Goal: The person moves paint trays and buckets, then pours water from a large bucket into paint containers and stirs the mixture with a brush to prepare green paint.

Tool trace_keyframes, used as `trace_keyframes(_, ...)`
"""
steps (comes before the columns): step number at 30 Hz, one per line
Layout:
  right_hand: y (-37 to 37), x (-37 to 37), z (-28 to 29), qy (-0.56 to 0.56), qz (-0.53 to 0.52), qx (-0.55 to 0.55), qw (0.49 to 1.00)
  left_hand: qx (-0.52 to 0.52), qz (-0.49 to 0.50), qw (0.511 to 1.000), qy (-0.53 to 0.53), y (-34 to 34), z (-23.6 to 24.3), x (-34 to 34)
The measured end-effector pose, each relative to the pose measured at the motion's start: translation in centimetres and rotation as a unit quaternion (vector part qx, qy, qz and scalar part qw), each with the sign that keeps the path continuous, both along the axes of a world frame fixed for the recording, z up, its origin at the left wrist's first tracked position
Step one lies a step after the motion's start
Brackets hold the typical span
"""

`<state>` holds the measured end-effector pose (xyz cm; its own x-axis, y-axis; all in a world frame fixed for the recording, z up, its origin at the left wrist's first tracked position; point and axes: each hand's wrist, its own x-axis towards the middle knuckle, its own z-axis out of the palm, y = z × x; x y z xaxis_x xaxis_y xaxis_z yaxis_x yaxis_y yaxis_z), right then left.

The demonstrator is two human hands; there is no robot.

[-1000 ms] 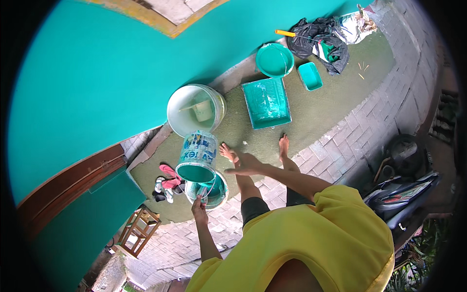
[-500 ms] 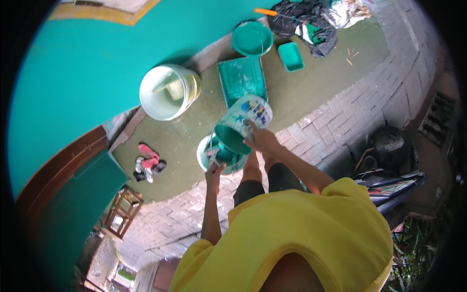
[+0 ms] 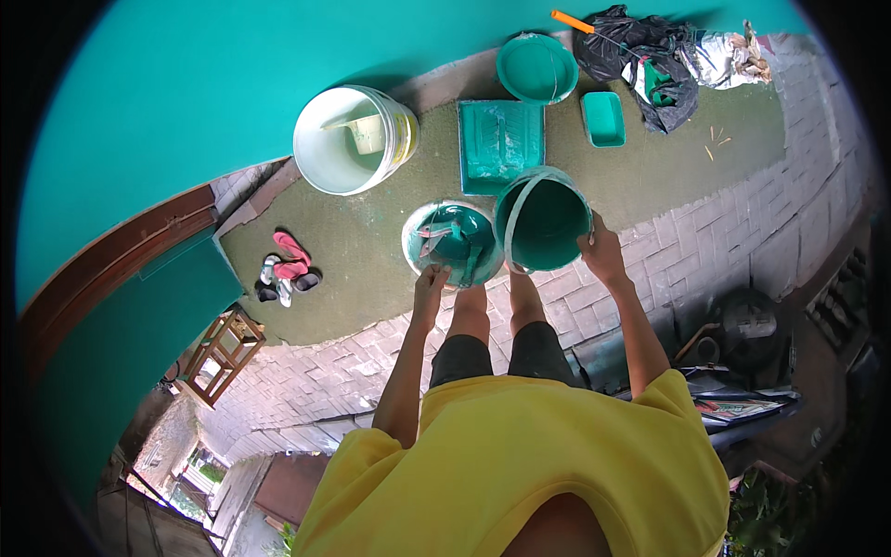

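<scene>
My left hand (image 3: pixel 432 283) is closed at the near rim of a paint bucket (image 3: pixel 478 232), which has green paint and tools inside, including a brush or scraper with a pale handle. My right hand (image 3: pixel 601 251) grips the right side of a second bucket (image 3: pixel 548 223), tilted with its green-coated inside toward me and its pale handle across the mouth. The two buckets are side by side, touching or nearly so. Just beyond them lies a green-coated roller tray (image 3: pixel 501 144). My bare legs are below the buckets.
A large white bucket (image 3: pixel 334 172) stands by the turquoise wall (image 3: pixel 186 84). Beyond are a round green container (image 3: pixel 536 67), a small tub (image 3: pixel 603 119) and black plastic bags (image 3: pixel 603 46) with an orange-handled roller. Sandals (image 3: pixel 292 255), a wooden stool (image 3: pixel 218 357) and a motorbike (image 3: pixel 742 404) lie around.
My right hand, open and reaching earlier, has taken hold of the upper bucket, which has swung right and turned its mouth toward me. My left hand has moved to the other bucket's rim.
</scene>
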<state>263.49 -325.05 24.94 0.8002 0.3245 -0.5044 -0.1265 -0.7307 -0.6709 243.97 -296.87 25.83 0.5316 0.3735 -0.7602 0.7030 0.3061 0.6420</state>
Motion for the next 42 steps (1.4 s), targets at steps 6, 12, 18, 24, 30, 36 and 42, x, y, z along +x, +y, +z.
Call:
trace_keyframes(6,2.8,2.6,-7.3,0.118,-0.133,0.094,0.98,0.063,-0.036,0.997,-0.013,3.0,-2.9,-1.9)
trace_keyframes(12,15.4,6.4,-22.4,0.133,-0.233,0.294,0.917,0.123,-0.07,0.99,-0.009,7.8,-8.0,-5.1)
trace_keyframes(18,27.0,9.6,-32.4,0.191,-0.241,0.347,0.886,0.156,-0.119,0.977,0.082,10.7,-11.6,-5.8)
trace_keyframes(24,31.7,9.6,-39.4,0.222,-0.244,0.381,0.864,0.194,-0.099,0.971,0.098,11.8,-14.8,-9.0)
trace_keyframes(30,35.5,9.6,-42.6,0.212,-0.272,0.403,0.848,0.202,-0.078,0.967,0.135,12.8,-16.0,-11.6)
trace_keyframes(36,33.8,7.9,-42.4,0.043,-0.198,0.129,0.971,0.199,-0.114,0.964,0.135,12.4,-16.7,-10.8)
trace_keyframes(42,17.7,-1.0,-47.4,-0.112,-0.454,-0.42,0.778,0.196,-0.133,0.957,0.167,11.9,-16.0,-10.0)
